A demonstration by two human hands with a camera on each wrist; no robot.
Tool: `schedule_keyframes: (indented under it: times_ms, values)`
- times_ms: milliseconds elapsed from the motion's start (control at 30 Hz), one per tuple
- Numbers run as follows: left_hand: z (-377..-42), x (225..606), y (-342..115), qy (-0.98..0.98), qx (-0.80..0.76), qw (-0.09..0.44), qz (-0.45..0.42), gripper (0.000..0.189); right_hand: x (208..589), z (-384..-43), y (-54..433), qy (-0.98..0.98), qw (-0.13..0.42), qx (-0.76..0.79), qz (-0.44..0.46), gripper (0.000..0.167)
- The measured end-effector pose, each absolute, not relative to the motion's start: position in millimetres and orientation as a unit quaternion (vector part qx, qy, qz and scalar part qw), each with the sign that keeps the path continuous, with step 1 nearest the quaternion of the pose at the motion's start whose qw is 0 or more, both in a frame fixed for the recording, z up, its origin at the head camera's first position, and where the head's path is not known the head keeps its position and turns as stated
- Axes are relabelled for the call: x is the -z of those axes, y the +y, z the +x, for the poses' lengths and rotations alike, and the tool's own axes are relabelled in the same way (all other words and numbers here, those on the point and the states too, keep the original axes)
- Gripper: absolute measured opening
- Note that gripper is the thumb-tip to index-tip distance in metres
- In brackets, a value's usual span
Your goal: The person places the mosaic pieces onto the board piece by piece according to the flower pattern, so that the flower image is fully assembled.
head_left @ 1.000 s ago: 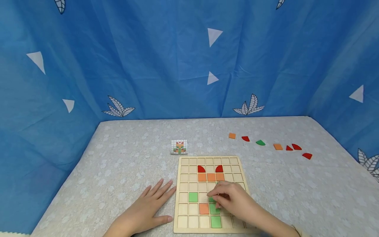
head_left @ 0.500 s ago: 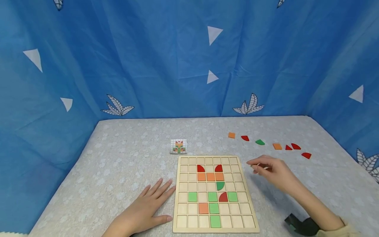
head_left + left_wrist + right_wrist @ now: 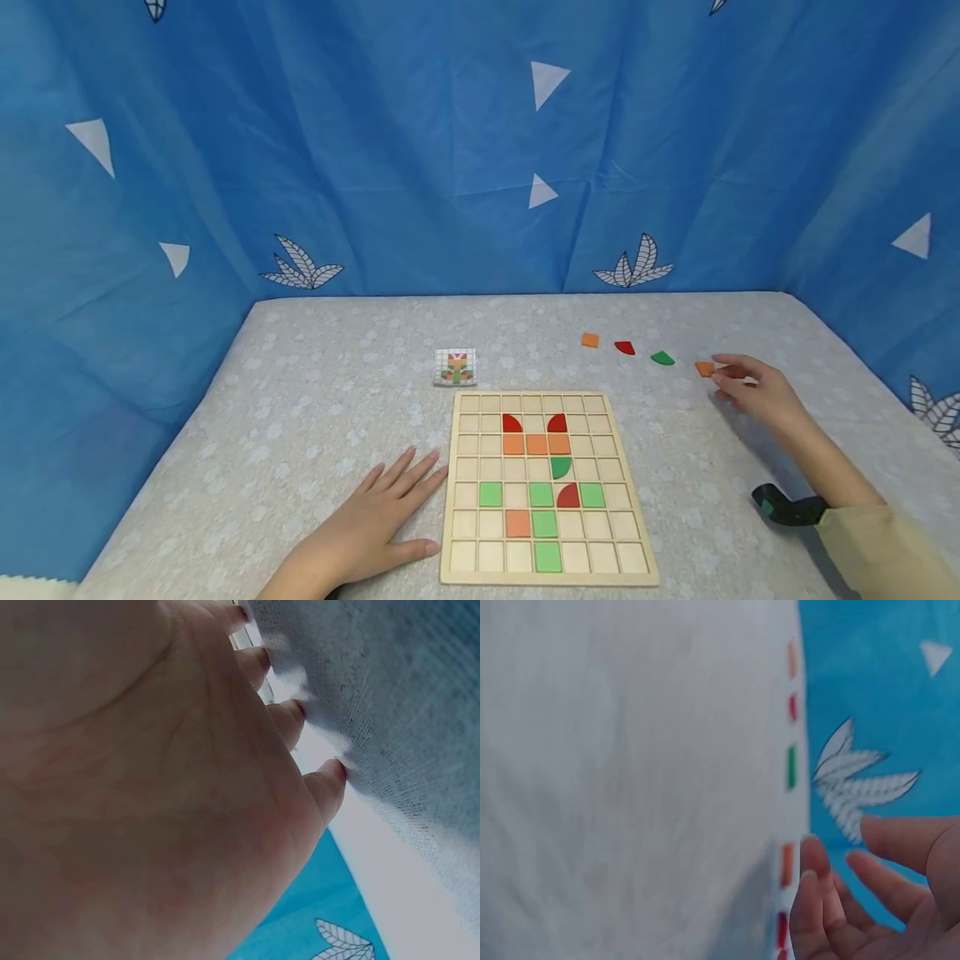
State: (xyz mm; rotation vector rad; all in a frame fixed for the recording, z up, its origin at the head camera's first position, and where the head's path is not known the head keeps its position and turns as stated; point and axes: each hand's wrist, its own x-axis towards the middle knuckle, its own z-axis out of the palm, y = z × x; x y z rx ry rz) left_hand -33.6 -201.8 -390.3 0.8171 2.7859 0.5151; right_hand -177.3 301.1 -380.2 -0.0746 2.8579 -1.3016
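Observation:
My left hand (image 3: pixel 367 525) lies flat with spread fingers on the cloth, its fingertips at the left edge of a wooden grid board (image 3: pixel 468 562). In the left wrist view the palm (image 3: pixel 142 780) fills much of the picture. Over the right of the table, my right hand (image 3: pixel 759 396) has loosely bent fingers right beside an orange square tile (image 3: pixel 703 368), partly covering it. In the right wrist view those fingers (image 3: pixel 814 900) stand apart with nothing between them. Red pieces (image 3: pixel 782 930) show there; in the head view the hand hides them.
On the board sit green squares (image 3: pixel 545 524), orange squares (image 3: pixel 536 444) and red quarter-circles (image 3: pixel 567 496). A pattern card (image 3: pixel 455 367) lies behind it. Farther right are another orange square (image 3: pixel 590 340), a red piece (image 3: pixel 625 347) and a green piece (image 3: pixel 662 358). A blue curtain (image 3: pixel 450 167) borders the table.
My right hand has lifted off the board and travelled right and away to the orange tile, uncovering a red quarter-circle and green pieces on the board. The left hand stays put.

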Motion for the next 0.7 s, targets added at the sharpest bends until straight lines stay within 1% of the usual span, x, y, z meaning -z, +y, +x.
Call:
schedule_keyframes:
  times_ms: [67,167,367,467,533,700]
  values:
    - [-34,390,-202,0.941,-0.174,0.097,0.275,0.079,383,-185,307,0.919,0.008,0.394,-0.004,0.054]
    - [-34,390,-202,0.94,-0.175,0.1,0.274,0.079,388,-194,312,0.926,0.017,0.377,0.022,0.054]
    - [-34,390,-202,0.94,-0.177,0.101,0.274,0.079,391,-201,312,0.926,0.023,0.374,0.038,0.04]
    - [-34,390,-202,0.94,-0.177,0.1,0.274,0.079,392,-202,313,0.931,0.014,0.363,0.041,0.038]
    - [-34,390,-202,0.94,-0.178,0.1,0.275,0.079,393,-202,314,0.937,0.008,0.347,0.038,0.039]
    - [-34,389,-202,0.939,-0.179,0.104,0.274,0.078,394,-207,309,0.954,-0.009,0.3,0.006,0.05]
